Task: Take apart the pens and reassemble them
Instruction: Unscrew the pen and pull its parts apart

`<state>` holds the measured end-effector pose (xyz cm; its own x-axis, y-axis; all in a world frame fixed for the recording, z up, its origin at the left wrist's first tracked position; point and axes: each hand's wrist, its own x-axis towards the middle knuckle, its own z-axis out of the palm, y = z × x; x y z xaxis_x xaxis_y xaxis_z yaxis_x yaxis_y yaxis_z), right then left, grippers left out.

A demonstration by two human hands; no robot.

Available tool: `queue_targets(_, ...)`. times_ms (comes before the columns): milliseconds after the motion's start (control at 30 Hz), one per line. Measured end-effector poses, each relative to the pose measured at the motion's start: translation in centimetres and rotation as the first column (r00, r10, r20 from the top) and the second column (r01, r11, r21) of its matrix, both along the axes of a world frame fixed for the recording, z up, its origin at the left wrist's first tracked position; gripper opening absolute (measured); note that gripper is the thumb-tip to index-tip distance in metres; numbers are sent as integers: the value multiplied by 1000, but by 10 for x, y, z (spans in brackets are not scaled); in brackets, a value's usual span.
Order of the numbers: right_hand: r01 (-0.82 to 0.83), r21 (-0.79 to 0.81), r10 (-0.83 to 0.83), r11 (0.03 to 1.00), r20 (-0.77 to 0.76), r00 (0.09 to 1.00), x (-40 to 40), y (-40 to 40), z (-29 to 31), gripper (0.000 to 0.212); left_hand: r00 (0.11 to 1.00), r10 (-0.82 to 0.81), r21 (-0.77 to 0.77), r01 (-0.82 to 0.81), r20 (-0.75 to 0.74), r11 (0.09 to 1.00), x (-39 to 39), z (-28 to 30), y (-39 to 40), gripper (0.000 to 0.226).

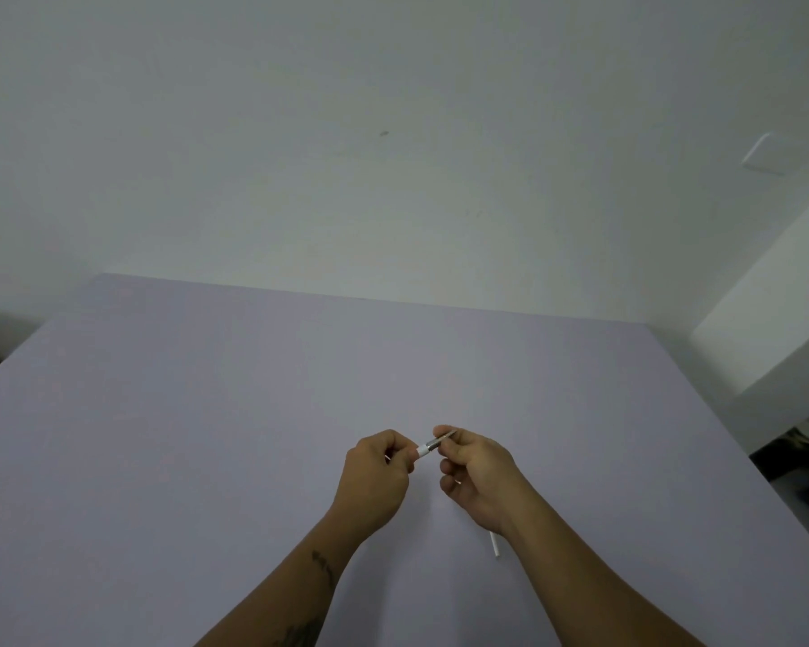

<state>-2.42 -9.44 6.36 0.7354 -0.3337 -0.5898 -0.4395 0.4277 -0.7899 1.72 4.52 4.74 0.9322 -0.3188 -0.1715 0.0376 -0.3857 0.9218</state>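
Both my hands hold one white pen (427, 448) above the lavender table (206, 413). My left hand (377, 478) is closed around the pen's white barrel, most of which is hidden in the fist. My right hand (479, 473) pinches the pen's grey metallic tip section between thumb and fingers. Only a short stretch of the pen shows between the two hands. A second white part (494, 544), thin and rod-like, lies on the table below my right wrist, partly hidden by it.
The table's far edge meets a plain white wall (393, 156). Its right edge drops off near a white wall corner (767, 319), with dark objects on the floor (799, 450) beyond.
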Motion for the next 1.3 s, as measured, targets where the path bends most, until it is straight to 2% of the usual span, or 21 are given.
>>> queue_targets(100, -25, 27, 24, 999, 7, 1000, -1, -3, 1, 25, 1000, -17, -14, 17, -10, 1000, 2, 0, 2, 20)
queue_targets(233, -29, 24, 29, 999, -14, 999, -3, 1, 2, 11, 1000, -20, -21, 20, 7, 1000, 3, 1, 1, 14)
queue_targets(367, -7, -59, 6, 998, -15, 1000, 0, 2, -1, 14, 999, -33, -20, 33, -17, 999, 4, 0, 4, 9)
queue_targets(533, -66, -65, 66, 996, -13, 998, 0, -1, 4, 26, 991, -98, -8, 98, -91, 995, 7, 0, 7, 8)
queue_targets(667, -78, -56, 79, 995, 12, 997, 0, -2, 5, 22, 987, -101, -51, 95, -128, 994, 7, 1, 9, 7)
queue_targets(800, -85, -61, 86, 994, 14, 996, 1, -2, 6, 13, 986, -107, -80, 98, -127, 992, 5, 3, 10, 8)
queue_targets(1033, -157, -97, 162, 983, 48, 986, -1, -3, 8, 22, 992, -75, -69, 69, -101, 995, 3, 3, 10, 11)
queue_targets(1167, -151, -101, 155, 983, 32, 987, -1, 0, 7, 7, 993, -71, -53, 67, -89, 996, 2, 2, 7, 11)
queue_targets(1300, -139, -152, 144, 978, 17, 989, 0, 0, 6, 12, 993, -76, -58, 70, -95, 996, 1, 1, 5, 12)
